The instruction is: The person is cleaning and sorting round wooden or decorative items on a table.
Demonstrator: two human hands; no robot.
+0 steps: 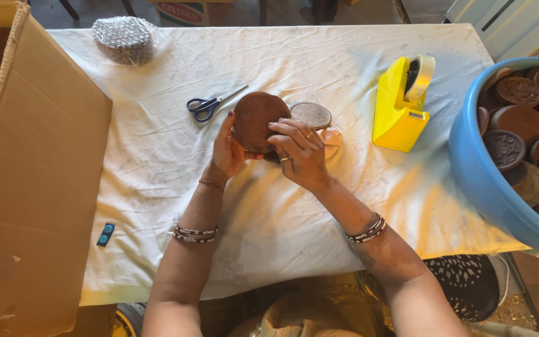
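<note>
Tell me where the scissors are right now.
In the head view, the blue-handled scissors lie on the white cloth, left of centre, just left of the brown round disc held in both hands.

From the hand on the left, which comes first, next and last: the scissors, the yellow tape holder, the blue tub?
From the left hand, in the head view:
1. Scissors, just up and left on the cloth.
2. Yellow tape holder, off to the right.
3. Blue tub, at the far right edge.

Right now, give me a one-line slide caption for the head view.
Both hands, left hand and right hand, hold a round brown wooden disc above the white cloth, scissors nearby.
</note>
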